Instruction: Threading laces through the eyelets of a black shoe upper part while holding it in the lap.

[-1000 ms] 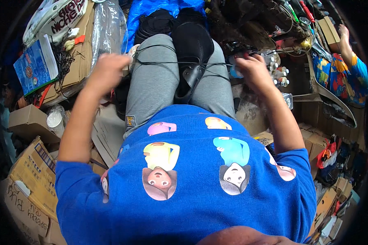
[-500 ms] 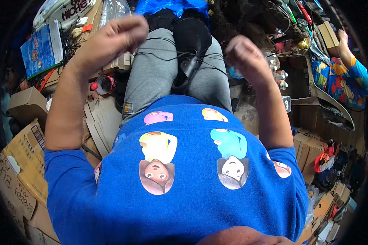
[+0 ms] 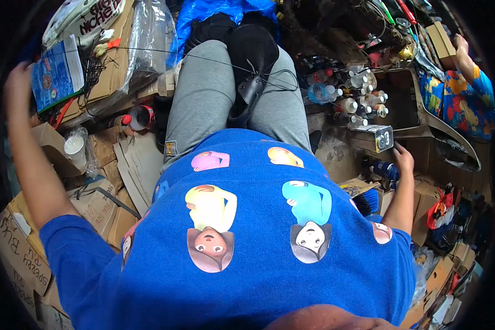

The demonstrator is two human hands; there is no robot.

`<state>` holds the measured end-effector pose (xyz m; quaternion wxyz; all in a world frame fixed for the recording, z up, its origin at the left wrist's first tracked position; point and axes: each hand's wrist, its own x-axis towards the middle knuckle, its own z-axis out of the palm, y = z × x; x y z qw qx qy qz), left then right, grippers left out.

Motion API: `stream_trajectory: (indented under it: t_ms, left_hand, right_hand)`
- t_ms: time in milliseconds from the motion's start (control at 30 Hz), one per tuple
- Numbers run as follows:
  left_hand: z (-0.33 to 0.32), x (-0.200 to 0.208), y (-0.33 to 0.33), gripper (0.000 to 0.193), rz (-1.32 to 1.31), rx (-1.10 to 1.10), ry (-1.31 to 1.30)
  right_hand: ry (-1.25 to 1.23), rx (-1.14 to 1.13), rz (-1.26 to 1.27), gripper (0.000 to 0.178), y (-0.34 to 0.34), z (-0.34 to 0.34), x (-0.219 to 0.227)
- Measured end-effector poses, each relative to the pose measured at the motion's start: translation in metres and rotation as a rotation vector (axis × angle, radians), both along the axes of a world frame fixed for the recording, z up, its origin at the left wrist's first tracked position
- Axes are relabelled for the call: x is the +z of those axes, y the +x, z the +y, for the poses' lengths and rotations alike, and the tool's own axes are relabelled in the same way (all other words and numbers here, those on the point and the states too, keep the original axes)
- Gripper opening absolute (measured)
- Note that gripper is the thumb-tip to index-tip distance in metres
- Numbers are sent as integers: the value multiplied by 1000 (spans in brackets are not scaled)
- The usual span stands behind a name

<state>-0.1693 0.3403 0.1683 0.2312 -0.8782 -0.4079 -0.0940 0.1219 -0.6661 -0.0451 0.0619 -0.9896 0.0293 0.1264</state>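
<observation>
A black shoe point(image 3: 253, 49) rests sole-up between my grey-trousered thighs, with a smooth dark leather part point(image 3: 251, 91) at its near end. Black cord point(image 3: 203, 55) comes out of it; one length runs taut to the far left, and a loose loop lies over my right thigh. My left hand point(image 3: 20, 80) is stretched out at the left edge, blurred but closed, in line with the taut cord. Out to the right, my right hand point(image 3: 405, 158) has its fingers drawn together beside a clear square container point(image 3: 380, 137); what it holds, if anything, is hidden.
Several small bottles point(image 3: 363, 99) stand right of my legs, near a dark blue bottle point(image 3: 384, 168). At left are a blue booklet point(image 3: 55, 71), cardboard boxes point(image 3: 49, 140) and a white cup point(image 3: 75, 147). Another person's arm point(image 3: 465, 60) shows at upper right.
Both hands have swung outward from above my knees, the left to the far left, the right lower and rightward. The left length of cord has been drawn out long and straight.
</observation>
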Motion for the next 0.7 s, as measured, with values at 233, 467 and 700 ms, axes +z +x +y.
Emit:
stream_trajectory:
  t_ms: [233,467,700]
  left_hand:
    - [-305,-136,96,39,-202,-1087,-1017]
    - [-309,-143,113,24,-61,-796,-1292]
    - [-136,-150,42,24,-422,-505,-1158]
  right_hand:
    - [775,564,84,48,-61,343,15]
    - [1083,378,457,15,-68,384,25]
    - [872,344,144,18,-34,319,12]
